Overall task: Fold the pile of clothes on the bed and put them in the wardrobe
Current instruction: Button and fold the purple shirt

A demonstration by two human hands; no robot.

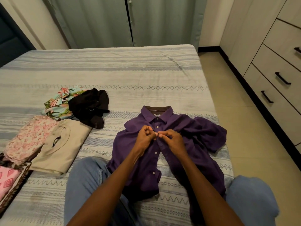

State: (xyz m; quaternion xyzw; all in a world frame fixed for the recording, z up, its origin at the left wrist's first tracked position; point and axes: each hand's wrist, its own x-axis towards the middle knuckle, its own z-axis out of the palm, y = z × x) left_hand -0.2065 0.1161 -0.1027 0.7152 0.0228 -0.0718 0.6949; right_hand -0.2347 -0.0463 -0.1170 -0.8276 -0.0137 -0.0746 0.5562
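Shirt (175, 144), purple, flat on bed (114, 70), collar away from person, placket running along their line of sight. Left hand (145, 138) and right hand (173, 141) meet on placket, both pinched narrow around a button, equally near.

Far half of the bed (114, 67) lies open; free passage is offered there. Left side is blocked by folded clothes (48, 144) and an unfolded heap (81, 105). Near centre is taken up by the purple shirt (187, 144), flanked by knees (86, 176). A bare strip remains between heap and shirt.
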